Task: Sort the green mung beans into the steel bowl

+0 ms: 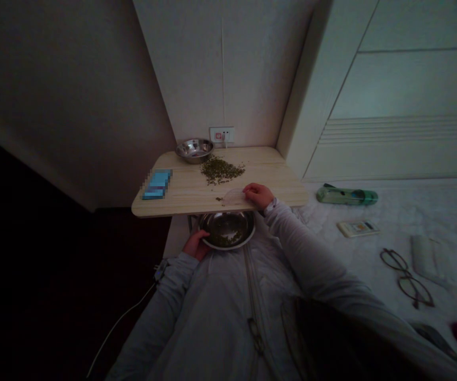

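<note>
A heap of small dark green, bean-like bits point(222, 170) lies on the pale wooden tabletop point(184, 185). Below the table's front edge is a steel bowl point(228, 225) with some of the same bits in its bottom. My left hand point(197, 244) grips this bowl by its left rim, thumb on top. Over the front of the table, my right hand point(259, 196) is closed on the edge of a thin, see-through piece of plastic point(233, 197), whose exact kind I cannot make out. A few green bits lie just left of the plastic.
A second steel bowl point(195, 151) stands at the table's back left, near a wall socket point(222, 135). A blurred blue object point(157, 184) lies at the left. On the white bed are a green bottle point(347, 196), a phone point(358, 228), glasses point(406, 278) and a pale case point(430, 259).
</note>
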A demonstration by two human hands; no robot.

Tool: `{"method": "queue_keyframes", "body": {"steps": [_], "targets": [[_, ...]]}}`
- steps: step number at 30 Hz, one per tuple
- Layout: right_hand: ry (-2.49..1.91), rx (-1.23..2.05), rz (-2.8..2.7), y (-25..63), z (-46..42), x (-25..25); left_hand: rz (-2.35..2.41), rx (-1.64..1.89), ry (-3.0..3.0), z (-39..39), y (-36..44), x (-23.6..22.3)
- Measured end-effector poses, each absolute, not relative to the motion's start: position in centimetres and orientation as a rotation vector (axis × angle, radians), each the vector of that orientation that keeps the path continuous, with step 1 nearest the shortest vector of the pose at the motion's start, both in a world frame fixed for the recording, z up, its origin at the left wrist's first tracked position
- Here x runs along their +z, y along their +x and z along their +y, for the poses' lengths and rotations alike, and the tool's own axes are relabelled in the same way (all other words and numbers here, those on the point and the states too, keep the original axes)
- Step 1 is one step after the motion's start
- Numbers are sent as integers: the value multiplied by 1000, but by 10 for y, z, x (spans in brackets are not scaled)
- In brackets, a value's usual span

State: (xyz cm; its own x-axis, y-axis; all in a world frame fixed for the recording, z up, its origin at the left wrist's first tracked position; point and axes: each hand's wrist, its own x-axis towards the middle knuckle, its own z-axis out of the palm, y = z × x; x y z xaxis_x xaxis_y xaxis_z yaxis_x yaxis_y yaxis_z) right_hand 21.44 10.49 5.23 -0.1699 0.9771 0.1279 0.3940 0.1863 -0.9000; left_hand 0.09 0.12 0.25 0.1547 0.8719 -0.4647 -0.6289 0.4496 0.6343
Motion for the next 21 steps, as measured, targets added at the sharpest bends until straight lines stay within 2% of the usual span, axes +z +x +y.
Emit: {"method": "queue_keyframes", "body": {"steps": [21], "targets": [[-1392,885,-1749,215,106,51,937,1101,339,-1,3,10]]}}
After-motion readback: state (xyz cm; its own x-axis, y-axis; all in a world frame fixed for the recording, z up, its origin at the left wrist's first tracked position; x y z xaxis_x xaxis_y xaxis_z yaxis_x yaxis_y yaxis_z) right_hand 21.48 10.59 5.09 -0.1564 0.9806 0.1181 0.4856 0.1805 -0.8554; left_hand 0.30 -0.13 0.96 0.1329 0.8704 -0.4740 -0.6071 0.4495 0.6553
